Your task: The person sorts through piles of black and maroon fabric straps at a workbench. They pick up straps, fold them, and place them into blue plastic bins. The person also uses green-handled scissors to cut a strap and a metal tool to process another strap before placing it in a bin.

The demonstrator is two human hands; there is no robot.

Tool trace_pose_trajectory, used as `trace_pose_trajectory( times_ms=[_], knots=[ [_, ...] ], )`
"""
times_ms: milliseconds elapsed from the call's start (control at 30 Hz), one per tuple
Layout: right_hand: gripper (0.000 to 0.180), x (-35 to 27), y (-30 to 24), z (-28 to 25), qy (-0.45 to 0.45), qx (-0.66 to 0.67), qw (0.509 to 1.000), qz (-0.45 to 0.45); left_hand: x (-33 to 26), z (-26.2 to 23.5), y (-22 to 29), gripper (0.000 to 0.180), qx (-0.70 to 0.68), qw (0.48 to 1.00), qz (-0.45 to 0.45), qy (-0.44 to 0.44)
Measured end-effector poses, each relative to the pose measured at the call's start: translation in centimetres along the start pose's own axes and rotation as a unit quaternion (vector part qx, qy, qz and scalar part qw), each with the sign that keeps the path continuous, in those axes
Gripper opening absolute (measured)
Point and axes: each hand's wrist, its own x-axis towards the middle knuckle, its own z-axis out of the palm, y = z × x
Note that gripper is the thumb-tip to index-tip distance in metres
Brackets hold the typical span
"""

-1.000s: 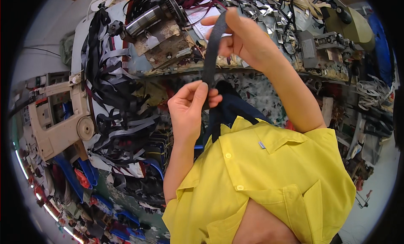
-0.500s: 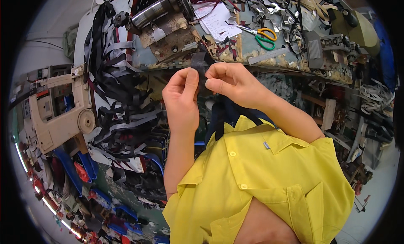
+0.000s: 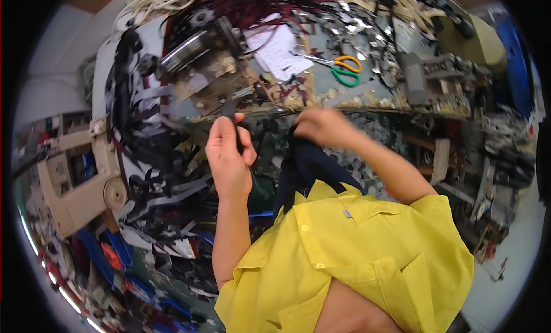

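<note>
A short piece of dark strap (image 3: 230, 109) sticks up out of my left hand (image 3: 228, 149), whose fingers are closed around it just in front of the bench edge. My right hand (image 3: 324, 126) is off to the right, over my dark trousers and close under the bench edge. Motion smears its fingers, so whether they hold anything does not show. Beyond it on the bench lie scissors (image 3: 348, 70) with one orange and one green handle.
A thick bundle of black and grey straps (image 3: 129, 97) hangs over the bench at left, beside a beige sewing machine (image 3: 77, 178). A metal roller machine (image 3: 186, 51), written papers (image 3: 280, 54) and shiny metal pieces (image 3: 350, 28) occupy the bench. Another machine (image 3: 439, 74) stands at right.
My hands were together on the dark strap and have come apart. The left keeps the strap, while the right has swung away to the right and lower. The whole view has shifted slightly.
</note>
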Motion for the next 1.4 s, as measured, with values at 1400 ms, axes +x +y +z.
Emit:
trace_pose_trajectory(
  times_ms=[1400],
  knots=[
    [0.027, -6.6, -32.9, 10.8, -0.318, 0.37, 0.853, -0.184, -25.9, -9.4, 1.9, 0.019, 0.11, 0.788, 0.455, 0.4]
  ],
)
